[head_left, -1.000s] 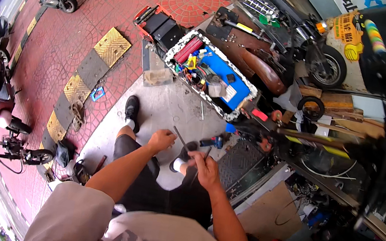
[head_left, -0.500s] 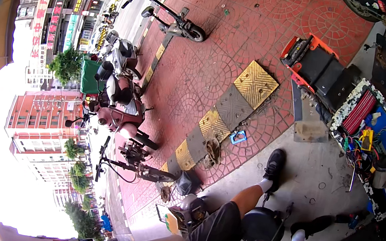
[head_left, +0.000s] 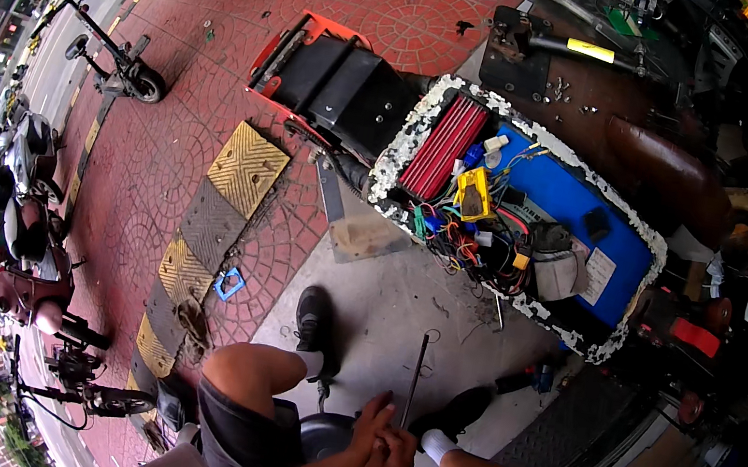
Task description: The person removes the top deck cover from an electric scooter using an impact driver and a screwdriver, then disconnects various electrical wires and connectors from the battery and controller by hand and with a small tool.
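Note:
Together low in the middle, my left hand [head_left: 368,428] and my right hand [head_left: 390,457] meet, their fingers closed and overlapping. A long thin dark rod [head_left: 416,377], perhaps a screwdriver shaft, rises from my right hand. The fingers hide its lower end. What my left fingers close on, if anything, cannot be made out. Behind my left wrist is a round black disc-shaped thing [head_left: 325,434], partly covered by the arm. Beyond my feet lies an opened electric scooter body [head_left: 631,186] with a chipped white rim, holding a red finned block [head_left: 443,150], a blue pack [head_left: 552,188] and tangled wires [head_left: 450,246].
A cordless tool [head_left: 544,376] lies on the floor right of my foot. Yellow-and-black ramp blocks [head_left: 210,217] and a small blue frame [head_left: 229,283] are on the left. Parked scooters [head_left: 23,227] stand farther left. Loose screws [head_left: 561,92] lie beyond the scooter body.
My view has swung right, so the scooter body shows nearer the middle. My hands stay together with the rod, which now points more straight up in the view.

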Motion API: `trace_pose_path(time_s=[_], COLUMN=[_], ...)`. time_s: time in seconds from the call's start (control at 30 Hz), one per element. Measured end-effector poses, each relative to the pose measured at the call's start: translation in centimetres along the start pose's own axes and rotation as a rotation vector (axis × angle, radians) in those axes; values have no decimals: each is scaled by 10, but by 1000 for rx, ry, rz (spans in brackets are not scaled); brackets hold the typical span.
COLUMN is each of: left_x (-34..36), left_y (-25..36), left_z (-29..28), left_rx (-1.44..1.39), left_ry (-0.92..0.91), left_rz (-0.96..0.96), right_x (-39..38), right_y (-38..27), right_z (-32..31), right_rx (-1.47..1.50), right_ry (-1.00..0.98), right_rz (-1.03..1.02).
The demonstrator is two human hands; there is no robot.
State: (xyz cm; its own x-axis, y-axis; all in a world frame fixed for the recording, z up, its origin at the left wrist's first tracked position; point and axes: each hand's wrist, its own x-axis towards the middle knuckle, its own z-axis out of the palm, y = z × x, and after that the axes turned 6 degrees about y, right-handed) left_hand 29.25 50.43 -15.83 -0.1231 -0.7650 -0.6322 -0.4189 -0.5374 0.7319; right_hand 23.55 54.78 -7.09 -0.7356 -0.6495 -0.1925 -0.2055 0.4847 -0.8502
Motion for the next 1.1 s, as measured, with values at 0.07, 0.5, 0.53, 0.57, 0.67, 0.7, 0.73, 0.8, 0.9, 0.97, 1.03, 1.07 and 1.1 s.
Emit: trace_pose_path(time_s=[0.07, 0.5, 0.53, 0.57, 0.67, 0.7, 0.73, 0.8, 0.9, 0.97, 1.03, 1.07, 1.1], left_x=[24, 116, 100, 80, 25, 17, 10, -9, -8, 24, 51, 67, 82], left_y=[-43, 9, 30, 50, 105, 127, 151, 198, 257, 283, 300, 305, 313], left_z=[17, 37, 26, 12, -29, -40, -50, -71, -91, -96, -82, -69, -62], left_rx=[122, 18, 31, 41, 255, 320, 349, 406, 513, 533, 560, 539, 515], left_ry=[-83, -423, -389, -354, -378, -387, -339, -208, -102, -14, 83, 76, 93], left_rz=[202, 338, 447, 550, 816, 924, 1052, 1268, 1299, 1334, 1233, 1196, 1173], right_x=[10, 84, 82, 79, 54, 50, 43, 27, 19, 23, 30, 33, 40], right_y=[40, 35, 23, 13, -21, -29, -41, -60, -84, -104, -120, -132, -140], right_z=[27, 27, 15, 4, -45, -62, -80, -115, -163, -189, -215, -226, -232], right_rx=[31, -149, -145, -146, -113, -55, -13, 137, 320, 393, 448, 457, 448], right_ry=[52, 290, 293, 294, 364, 373, 394, 419, 368, 308, 276, 288, 297], right_rz=[16, -285, -327, -366, -403, -399, -403, -334, -292, -358, -381, -380, -417])
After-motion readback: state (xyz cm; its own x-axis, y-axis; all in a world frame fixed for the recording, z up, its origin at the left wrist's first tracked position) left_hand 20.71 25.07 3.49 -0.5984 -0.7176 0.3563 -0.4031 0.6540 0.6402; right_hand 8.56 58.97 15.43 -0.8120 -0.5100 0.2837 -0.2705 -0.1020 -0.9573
